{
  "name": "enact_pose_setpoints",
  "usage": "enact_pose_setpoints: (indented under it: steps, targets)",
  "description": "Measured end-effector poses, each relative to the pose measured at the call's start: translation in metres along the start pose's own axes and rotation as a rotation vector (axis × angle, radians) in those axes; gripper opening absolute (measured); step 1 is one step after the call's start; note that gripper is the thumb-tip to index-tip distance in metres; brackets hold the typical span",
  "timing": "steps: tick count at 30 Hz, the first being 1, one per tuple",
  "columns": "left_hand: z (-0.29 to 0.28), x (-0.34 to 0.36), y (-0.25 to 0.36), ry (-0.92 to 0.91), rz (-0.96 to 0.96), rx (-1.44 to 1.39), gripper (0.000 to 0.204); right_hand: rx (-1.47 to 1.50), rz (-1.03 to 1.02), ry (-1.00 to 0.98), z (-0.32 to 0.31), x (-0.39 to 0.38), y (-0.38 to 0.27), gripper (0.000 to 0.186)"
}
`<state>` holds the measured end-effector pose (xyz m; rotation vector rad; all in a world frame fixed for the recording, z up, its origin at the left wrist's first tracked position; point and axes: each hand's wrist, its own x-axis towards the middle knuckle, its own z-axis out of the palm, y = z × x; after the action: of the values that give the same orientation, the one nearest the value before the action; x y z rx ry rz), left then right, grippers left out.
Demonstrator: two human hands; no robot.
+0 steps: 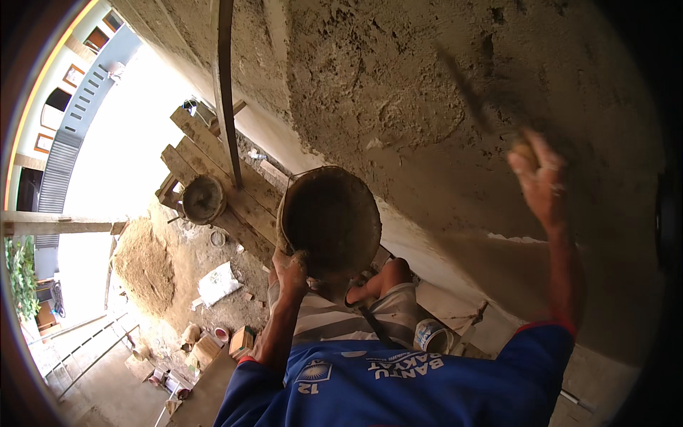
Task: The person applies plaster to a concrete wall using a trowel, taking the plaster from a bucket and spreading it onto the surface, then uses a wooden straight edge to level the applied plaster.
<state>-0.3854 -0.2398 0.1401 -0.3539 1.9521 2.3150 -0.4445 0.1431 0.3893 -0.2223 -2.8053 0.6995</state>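
Observation:
My left hand (290,272) grips the near left rim of a dark, mortar-crusted bucket (331,222), tilted so that its mouth faces me. The inside is in shadow, so its contents are hard to make out. Over to the right, my right hand (543,178) is closed round the handle of a trowel (466,91). Motion smears the trowel's blade, which points up and left across the rough plastered wall (388,78). Whether the blade touches the wall I cannot tell.
Wooden planks (249,206) form a raised platform, with a smaller mortar bucket (203,199) on it. A upright wooden post (226,92) rises beside the wall. Below lie a sand heap (144,263) and a white sack (218,283). A white tub (432,336) stands near my legs.

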Motion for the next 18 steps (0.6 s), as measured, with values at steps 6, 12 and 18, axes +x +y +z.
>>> enact_pose_setpoints:
  steps: [6,12,18]
  targets:
    - [0.008,-0.012,0.04,0.016,0.025,0.003,0.046,-0.084,-0.214,-0.428,0.016,-0.031,-0.041,0.042]
    - [0.021,-0.017,0.086,-0.023,-0.024,0.077,0.043,-0.664,-0.702,-0.297,0.104,-0.073,-0.056,0.04]
    - [0.029,-0.022,0.128,-0.029,0.048,0.08,0.045,-0.547,-0.634,-0.55,0.149,-0.091,-0.049,0.036]
